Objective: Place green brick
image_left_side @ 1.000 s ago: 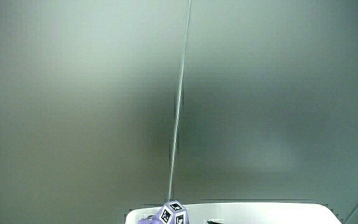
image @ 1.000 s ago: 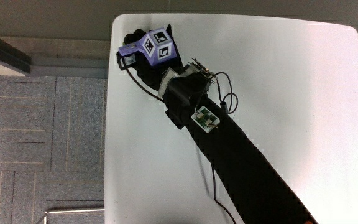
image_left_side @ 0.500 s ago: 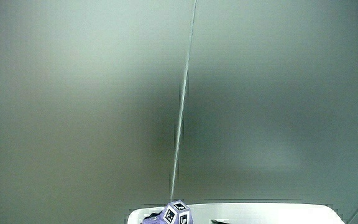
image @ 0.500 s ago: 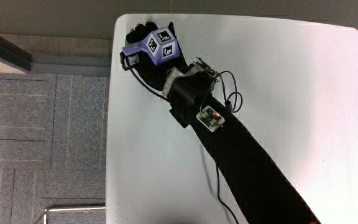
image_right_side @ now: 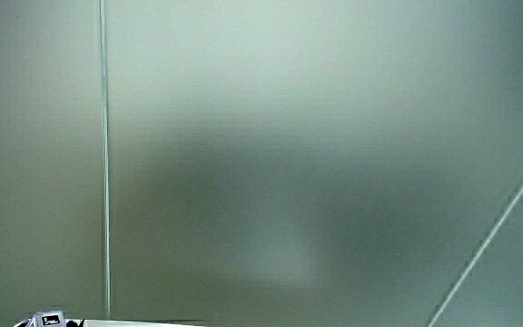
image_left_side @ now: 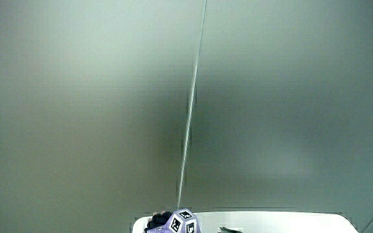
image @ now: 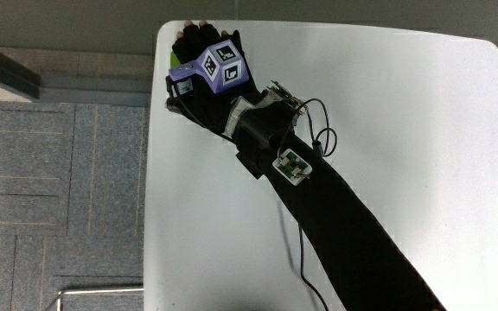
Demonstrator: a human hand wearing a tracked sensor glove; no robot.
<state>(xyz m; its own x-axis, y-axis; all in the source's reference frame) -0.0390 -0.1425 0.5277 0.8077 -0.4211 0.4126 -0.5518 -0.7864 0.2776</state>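
My hand (image: 199, 65) lay at the corner of the white table (image: 387, 130) farthest from me, my forearm (image: 335, 225) stretching back across the tabletop toward me. The patterned cube (image: 215, 67) sat on the back of the glove, and its top also showed in a side view (image_left_side: 181, 223). A sliver of the green brick (image: 174, 59) peeked out just beside my palm, at the table's edge; I could not tell whether my fingers were closed on it or merely lying over it. Both side views showed mostly a pale wall. A small circuit board (image: 290, 165) rode on my wrist, with thin wires (image: 316, 130) looping beside it.
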